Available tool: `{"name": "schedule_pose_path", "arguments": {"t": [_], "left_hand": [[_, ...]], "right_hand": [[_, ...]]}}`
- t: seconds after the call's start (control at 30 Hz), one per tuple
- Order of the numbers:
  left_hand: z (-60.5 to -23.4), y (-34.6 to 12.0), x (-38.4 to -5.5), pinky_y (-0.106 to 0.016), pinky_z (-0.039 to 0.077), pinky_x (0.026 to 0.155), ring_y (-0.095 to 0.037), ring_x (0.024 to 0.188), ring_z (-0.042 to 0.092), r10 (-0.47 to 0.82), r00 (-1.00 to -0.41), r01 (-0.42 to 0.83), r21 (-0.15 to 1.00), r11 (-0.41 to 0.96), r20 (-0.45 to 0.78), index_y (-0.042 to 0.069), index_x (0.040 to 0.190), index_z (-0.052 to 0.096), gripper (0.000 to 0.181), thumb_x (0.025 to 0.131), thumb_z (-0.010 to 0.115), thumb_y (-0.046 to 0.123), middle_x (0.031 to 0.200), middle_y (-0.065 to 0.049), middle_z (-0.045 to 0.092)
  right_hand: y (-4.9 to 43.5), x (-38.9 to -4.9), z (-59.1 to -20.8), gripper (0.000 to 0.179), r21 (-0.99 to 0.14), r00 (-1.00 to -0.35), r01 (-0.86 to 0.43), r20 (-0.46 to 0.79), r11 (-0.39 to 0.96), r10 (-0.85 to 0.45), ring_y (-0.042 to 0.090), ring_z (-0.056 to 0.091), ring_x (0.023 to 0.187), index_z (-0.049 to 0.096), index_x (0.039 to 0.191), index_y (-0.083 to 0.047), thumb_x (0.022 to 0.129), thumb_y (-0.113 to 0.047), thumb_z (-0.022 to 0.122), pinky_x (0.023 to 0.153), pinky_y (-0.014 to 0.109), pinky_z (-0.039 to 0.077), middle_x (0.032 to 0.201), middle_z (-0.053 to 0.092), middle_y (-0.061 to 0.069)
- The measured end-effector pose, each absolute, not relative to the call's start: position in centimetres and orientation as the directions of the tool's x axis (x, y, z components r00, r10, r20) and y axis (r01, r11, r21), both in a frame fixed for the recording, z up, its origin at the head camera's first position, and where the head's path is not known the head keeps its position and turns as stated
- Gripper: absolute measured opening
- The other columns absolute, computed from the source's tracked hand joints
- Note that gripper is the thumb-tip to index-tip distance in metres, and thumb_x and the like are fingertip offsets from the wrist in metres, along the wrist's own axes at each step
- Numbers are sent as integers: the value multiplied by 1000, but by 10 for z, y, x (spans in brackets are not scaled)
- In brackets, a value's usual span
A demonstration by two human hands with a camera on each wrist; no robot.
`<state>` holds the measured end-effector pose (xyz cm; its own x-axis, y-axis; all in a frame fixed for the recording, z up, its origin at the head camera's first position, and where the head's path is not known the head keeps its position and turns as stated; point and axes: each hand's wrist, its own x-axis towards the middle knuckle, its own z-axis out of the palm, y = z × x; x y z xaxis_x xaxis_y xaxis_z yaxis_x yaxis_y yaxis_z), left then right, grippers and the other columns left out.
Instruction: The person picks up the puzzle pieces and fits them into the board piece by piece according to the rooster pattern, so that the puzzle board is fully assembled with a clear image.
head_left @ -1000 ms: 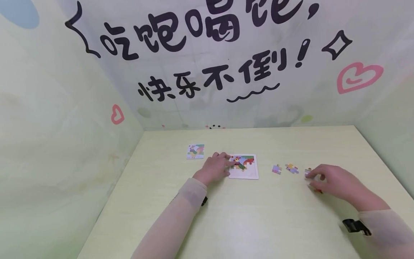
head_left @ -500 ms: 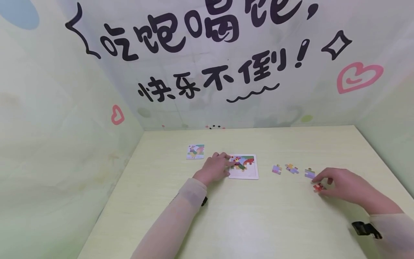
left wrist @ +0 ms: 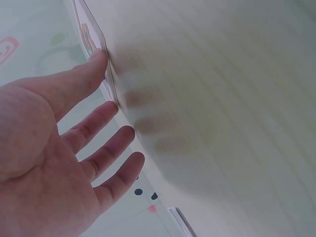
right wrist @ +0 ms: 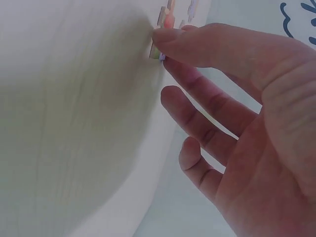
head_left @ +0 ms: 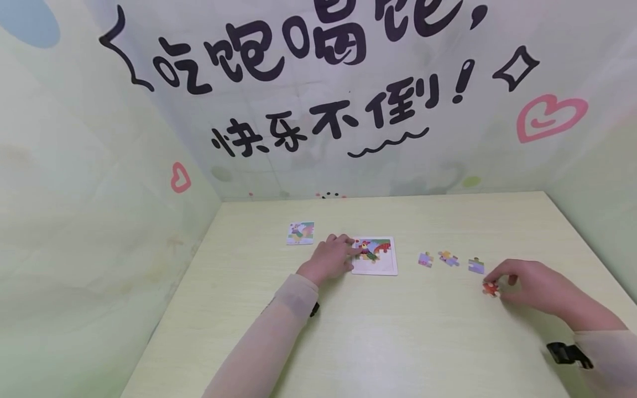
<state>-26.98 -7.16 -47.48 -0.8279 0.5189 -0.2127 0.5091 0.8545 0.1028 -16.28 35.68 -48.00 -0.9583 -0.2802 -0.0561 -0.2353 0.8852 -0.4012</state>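
A white puzzle tray (head_left: 385, 267) holds a partly filled rooster picture. My left hand (head_left: 328, 260) rests at its left edge, one finger reaching over the picture. In the left wrist view the fingers of that hand (left wrist: 74, 143) are nearly straight, the thumb at the tray's rim. Over on the right, my right hand (head_left: 534, 287) pinches a red puzzle piece (head_left: 491, 289) between thumb and index finger, close to the table. From the right wrist, the thumb (right wrist: 197, 47) covers part of the piece, and the other fingers are bent loosely.
Three loose puzzle pieces lie between the tray and my right hand: a purple one (head_left: 425, 260), an orange-purple one (head_left: 449, 258) and a lilac one (head_left: 476, 265). A square picture card (head_left: 301, 233) lies left of the tray. Printed fabric walls (head_left: 318, 171) enclose the table.
My right hand has drawn back to the right and toward me from the lilac piece, uncovering it, and is now at the red piece. The left hand and tray have stayed put.
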Motion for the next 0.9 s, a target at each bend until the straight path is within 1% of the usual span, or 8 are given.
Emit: {"name": "schedule_pose_path", "arguments": {"t": [0.2, 0.33, 0.47, 0.57, 0.73, 0.9], "left_hand": [[-476, -72, -270, -48, 49, 106, -27, 140, 45, 517, -829, 507, 104, 856, -212, 36, 151, 52, 54, 100, 68, 35, 160, 4, 45], [-476, -71, -270, -46, 49, 105, -26, 138, 45, 514, -832, 506, 94, 857, -209, 36, 151, 51, 53, 100, 68, 35, 160, 4, 46], [-476, -71, -270, -46, 49, 105, -26, 139, 45, 508, -834, 501, 92, 861, -214, 37, 151, 51, 53, 100, 68, 35, 160, 5, 45], [-476, -71, -270, -46, 49, 105, -26, 139, 45, 508, -834, 502, 87, 861, -215, 37, 151, 51, 54, 100, 68, 36, 160, 6, 45], [-478, -71, -271, -46, 50, 104, -26, 138, 46, 506, -836, 501, 85, 862, -213, 36, 150, 52, 54, 99, 69, 36, 160, 6, 46], [-478, -72, -271, -46, 49, 105, -26, 138, 45, 507, -837, 500, 88, 861, -207, 36, 150, 52, 54, 99, 69, 36, 159, 5, 46]], "right_hand": [[358, -162, -482, 29, -397, -956, -253, -40, 882, -292, 2, 50, 83, 78, 100, -29, 79, -10, 82, 63, 22, 46, 103, 72, -11], [359, -164, -484, 29, -390, -948, -289, -12, 874, -319, -2, 48, 78, 78, 97, -29, 80, -7, 80, 62, 22, 45, 99, 71, -14], [359, -165, -486, 30, -390, -940, -320, 16, 863, -341, -3, 47, 74, 79, 95, -27, 76, -4, 83, 60, 21, 44, 96, 71, -14], [359, -165, -487, 30, -386, -936, -334, 27, 860, -351, -4, 46, 72, 80, 95, -25, 74, -5, 86, 59, 22, 44, 95, 71, -13], [358, -165, -488, 26, -384, -936, -334, 24, 861, -352, -3, 43, 68, 80, 97, -21, 75, -8, 87, 57, 22, 41, 95, 71, -11], [357, -164, -489, 25, -395, -938, -330, 35, 857, -345, -3, 40, 63, 80, 98, -21, 76, -10, 87, 55, 21, 38, 93, 69, -12]]}}
